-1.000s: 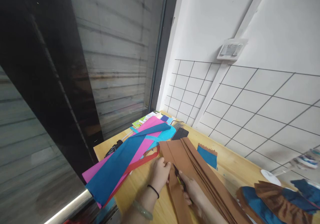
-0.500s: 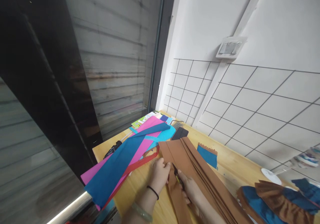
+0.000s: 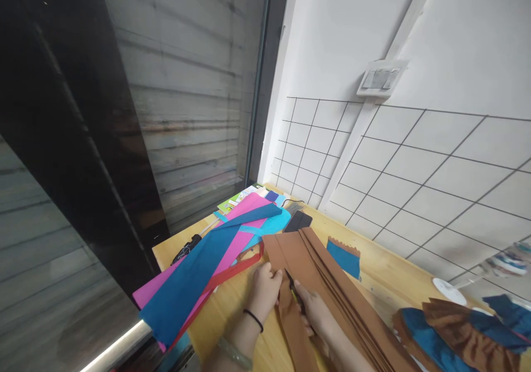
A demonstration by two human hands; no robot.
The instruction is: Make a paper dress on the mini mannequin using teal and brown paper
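Folded brown fabric runs from the middle of the table toward me. My left hand is closed, pinching the left edge of this fabric. In my right hand is a pair of scissors with dark blades and a black and yellow handle. Their blades point up and left at the brown fabric, just right of my left fingers. A strip of the fabric hangs down between my two hands. My right fingers are partly hidden behind the handle and cloth.
Left lie pink fabric, dark blue fabric and a red strip. A black phone lies behind the brown fabric. A blue piece and a ruffled brown piece are right. A gridded wall borders the wooden table.
The scissor blades look a little more closed than before. Both hands stay in nearly the same place on the brown fabric, and the view has shifted very slightly.
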